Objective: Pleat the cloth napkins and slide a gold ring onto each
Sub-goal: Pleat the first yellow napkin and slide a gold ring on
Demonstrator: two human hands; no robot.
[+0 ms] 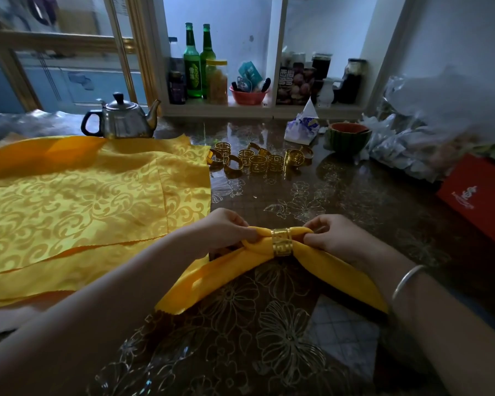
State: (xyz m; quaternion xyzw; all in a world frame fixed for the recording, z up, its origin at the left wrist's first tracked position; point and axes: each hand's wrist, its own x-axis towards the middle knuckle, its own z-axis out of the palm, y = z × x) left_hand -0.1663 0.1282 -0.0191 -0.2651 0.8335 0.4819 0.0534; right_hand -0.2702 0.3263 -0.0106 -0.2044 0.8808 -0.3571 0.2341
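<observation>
A yellow folded napkin (212, 277) lies bent in an upside-down V on the table in front of me, with a gold ring (281, 242) around its folded middle. My left hand (226, 231) pinches the napkin just left of the ring. My right hand (330, 234) pinches the fold just right of the ring. A pile of flat yellow patterned napkins (83, 207) is spread out on the left. Several loose gold rings (257, 160) lie in a cluster behind, at the table's middle.
A steel teapot (123, 118) stands behind the flat napkins. A tissue pack (302, 128) and a melon-shaped bowl (349, 137) sit at the back right, next to plastic bags (429, 132) and a red box (480, 195). A shelf with bottles (196, 61) lines the wall.
</observation>
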